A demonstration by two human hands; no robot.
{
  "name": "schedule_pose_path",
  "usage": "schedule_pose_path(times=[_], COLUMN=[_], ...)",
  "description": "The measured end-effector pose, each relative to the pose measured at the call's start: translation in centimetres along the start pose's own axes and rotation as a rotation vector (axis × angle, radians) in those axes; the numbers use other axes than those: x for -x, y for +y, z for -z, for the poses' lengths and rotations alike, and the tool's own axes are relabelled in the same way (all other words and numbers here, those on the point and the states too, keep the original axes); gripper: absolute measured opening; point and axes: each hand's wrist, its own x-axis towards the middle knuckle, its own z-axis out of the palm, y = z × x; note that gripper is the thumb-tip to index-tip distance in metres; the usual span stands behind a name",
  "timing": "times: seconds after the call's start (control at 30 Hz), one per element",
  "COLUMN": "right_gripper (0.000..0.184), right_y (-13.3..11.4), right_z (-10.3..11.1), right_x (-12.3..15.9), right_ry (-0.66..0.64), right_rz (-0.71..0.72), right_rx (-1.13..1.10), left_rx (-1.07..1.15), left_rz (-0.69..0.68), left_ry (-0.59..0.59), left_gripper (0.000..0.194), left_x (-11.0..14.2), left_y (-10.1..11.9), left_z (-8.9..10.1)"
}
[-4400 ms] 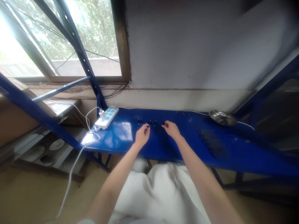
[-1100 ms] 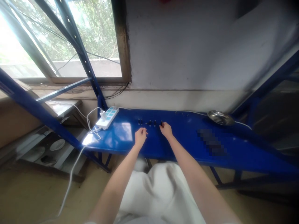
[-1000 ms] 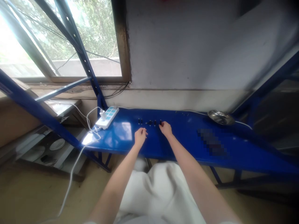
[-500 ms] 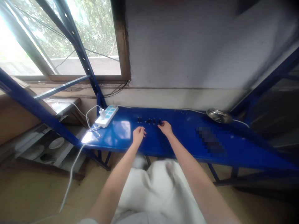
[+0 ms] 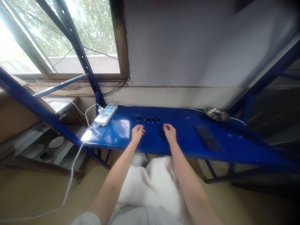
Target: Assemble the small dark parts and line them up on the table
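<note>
Several small dark oblong pieces stand or lie in a row on the blue table (image 5: 150, 137), too small to name. The rightmost dark piece (image 5: 158, 119) is just left of my right hand (image 5: 170, 132), which is apart from it. That hand's fingers are loosely bent, with a small gap between the tips and nothing visible in them. My left hand (image 5: 137, 133) hovers in front of the left pair, near a dark piece (image 5: 140, 118). Its fingers are half curled and a little apart, holding nothing visible. Another dark piece (image 5: 148, 119) sits mid-row with a small lighter bit beside it.
A white power strip (image 5: 106, 115) with a plug and cable lies at the table's left end. At the back right is a shiny metal bowl (image 5: 217, 114). A blurred-out dark object (image 5: 208, 138) lies right of my hands. Blue metal posts (image 5: 84, 59) rise at the left.
My right hand has come away from the rightmost dark piece, letting it go and moving right. My left hand has barely moved. The whole view has shifted slightly.
</note>
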Motion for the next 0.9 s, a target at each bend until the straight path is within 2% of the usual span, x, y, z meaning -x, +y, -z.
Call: schedule_pose_path(times=[0.63,0.9], right_gripper=[0.03,0.027], right_y=[0.31,-0.36], right_z=[-0.09,-0.06], right_x=[0.03,0.33], right_ry=[-0.011,-0.038], right_rz=[0.012,-0.003], right_rx=[0.009,0.042], left_rx=[0.031,0.034], left_rz=[0.02,0.015], left_ry=[0.007,0.004], left_gripper=[0.029,0.028], left_x=[0.16,-0.07], left_y=[0.19,-0.16], left_z=[0.11,0.07])
